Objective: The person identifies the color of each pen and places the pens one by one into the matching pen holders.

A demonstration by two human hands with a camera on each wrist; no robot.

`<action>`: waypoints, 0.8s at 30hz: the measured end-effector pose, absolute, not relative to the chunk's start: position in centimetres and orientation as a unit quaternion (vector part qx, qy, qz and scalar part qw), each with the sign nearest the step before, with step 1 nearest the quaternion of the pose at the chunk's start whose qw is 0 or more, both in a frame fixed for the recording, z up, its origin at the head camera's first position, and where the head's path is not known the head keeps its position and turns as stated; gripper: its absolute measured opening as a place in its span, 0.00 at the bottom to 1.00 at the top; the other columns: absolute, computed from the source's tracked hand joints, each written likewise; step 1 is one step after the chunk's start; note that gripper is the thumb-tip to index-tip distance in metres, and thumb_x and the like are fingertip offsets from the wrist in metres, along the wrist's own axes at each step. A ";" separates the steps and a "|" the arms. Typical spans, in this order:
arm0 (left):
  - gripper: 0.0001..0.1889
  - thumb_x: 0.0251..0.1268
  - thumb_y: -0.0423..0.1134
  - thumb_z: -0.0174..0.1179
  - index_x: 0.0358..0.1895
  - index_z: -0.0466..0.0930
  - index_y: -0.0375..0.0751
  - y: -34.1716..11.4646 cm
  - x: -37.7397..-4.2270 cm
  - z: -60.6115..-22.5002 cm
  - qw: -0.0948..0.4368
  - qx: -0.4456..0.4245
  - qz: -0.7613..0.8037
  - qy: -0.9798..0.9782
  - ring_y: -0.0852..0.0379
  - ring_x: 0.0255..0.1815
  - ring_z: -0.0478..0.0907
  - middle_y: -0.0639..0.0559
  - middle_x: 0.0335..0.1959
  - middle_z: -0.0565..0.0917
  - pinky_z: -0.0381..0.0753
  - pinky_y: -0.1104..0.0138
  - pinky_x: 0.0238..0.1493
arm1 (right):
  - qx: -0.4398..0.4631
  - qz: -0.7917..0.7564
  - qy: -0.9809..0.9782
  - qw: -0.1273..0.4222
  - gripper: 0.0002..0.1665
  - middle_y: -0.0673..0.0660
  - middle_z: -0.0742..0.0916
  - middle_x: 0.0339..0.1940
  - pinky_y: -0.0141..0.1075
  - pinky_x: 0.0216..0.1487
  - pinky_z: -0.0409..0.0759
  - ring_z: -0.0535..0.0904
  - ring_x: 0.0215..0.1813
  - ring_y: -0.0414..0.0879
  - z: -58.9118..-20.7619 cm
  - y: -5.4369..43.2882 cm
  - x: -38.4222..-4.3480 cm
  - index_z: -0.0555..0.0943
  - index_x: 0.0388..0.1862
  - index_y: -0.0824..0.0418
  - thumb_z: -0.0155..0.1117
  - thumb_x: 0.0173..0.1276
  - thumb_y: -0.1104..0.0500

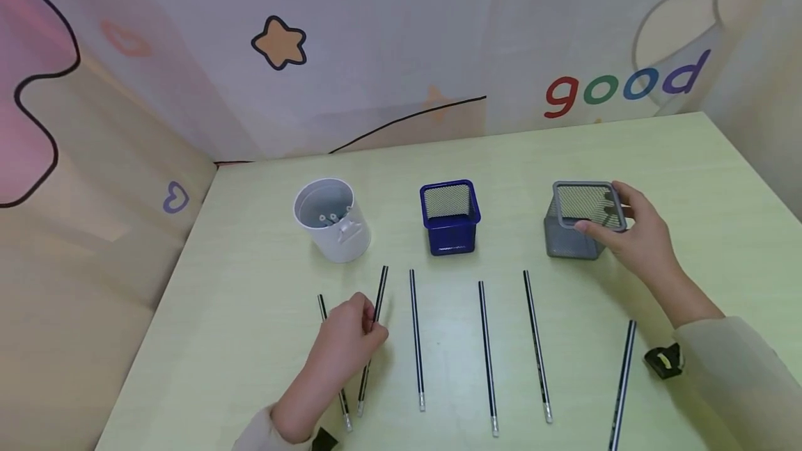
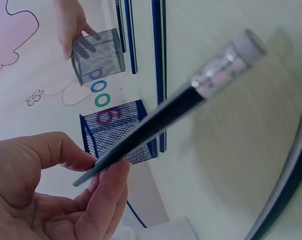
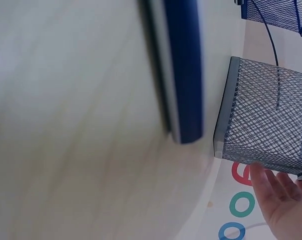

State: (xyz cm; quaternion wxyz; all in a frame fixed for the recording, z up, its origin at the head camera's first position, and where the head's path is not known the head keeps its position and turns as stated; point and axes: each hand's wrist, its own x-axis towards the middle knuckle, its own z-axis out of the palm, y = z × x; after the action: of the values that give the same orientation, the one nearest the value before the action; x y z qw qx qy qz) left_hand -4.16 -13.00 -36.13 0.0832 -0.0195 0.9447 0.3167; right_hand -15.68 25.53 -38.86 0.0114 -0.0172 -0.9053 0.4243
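My left hand (image 1: 343, 336) pinches a black-and-silver striped pencil (image 1: 381, 289) between thumb and fingers. In the left wrist view the pencil's eraser end (image 2: 250, 46) tilts up off the table. Another striped pencil (image 1: 344, 410) lies partly hidden beneath that hand. At the right, my right hand (image 1: 644, 239) holds a grey mesh pen holder (image 1: 571, 242) by its right side, thumb at the front of the rim. The holder's base appears to be on the table. A blue mesh pen holder (image 1: 452, 236) stands in the middle, and a white cup (image 1: 341, 246) with several white-tipped sticks stands left of it.
More striped pencils lie apart in a row, including one left of centre (image 1: 416, 339), one at centre (image 1: 487, 360), one right of it (image 1: 537, 346) and one at the front right (image 1: 622, 388). A printed curtain (image 1: 388, 40) hangs behind the table (image 1: 207, 367).
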 end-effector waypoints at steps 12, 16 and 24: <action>0.06 0.50 0.27 0.57 0.33 0.74 0.37 -12.6 -3.5 -34.0 0.029 -0.010 0.376 0.926 0.60 0.27 0.72 0.51 0.25 0.77 0.75 0.73 0.29 | -0.021 0.435 -0.900 0.007 0.55 0.72 0.64 0.69 0.58 0.54 0.72 0.60 0.66 0.67 -38.6 25.5 -15.6 0.46 0.76 0.63 0.64 0.63 0.42; 0.06 0.51 0.28 0.57 0.33 0.74 0.37 -12.2 -3.6 -33.9 0.006 -0.002 0.392 0.920 0.61 0.28 0.73 0.51 0.25 0.78 0.77 0.72 0.30 | -0.023 0.442 -0.897 0.004 0.56 0.72 0.64 0.70 0.61 0.58 0.70 0.60 0.67 0.67 -38.5 25.5 -15.6 0.45 0.77 0.62 0.65 0.62 0.43; 0.06 0.50 0.26 0.56 0.33 0.73 0.36 -11.0 -4.3 -33.2 -0.017 0.032 0.438 0.898 0.60 0.29 0.75 0.49 0.26 0.79 0.79 0.73 0.29 | -0.023 0.451 -0.892 0.000 0.56 0.71 0.63 0.70 0.59 0.57 0.72 0.61 0.66 0.67 -38.6 25.6 -15.5 0.44 0.77 0.61 0.65 0.62 0.44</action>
State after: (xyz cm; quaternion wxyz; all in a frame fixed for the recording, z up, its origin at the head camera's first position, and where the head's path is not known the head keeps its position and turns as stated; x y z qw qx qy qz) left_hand -4.31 -11.00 -33.23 -0.0174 0.0322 0.8985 0.4375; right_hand -15.45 25.56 -38.61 0.0004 -0.0233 -0.8924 0.4506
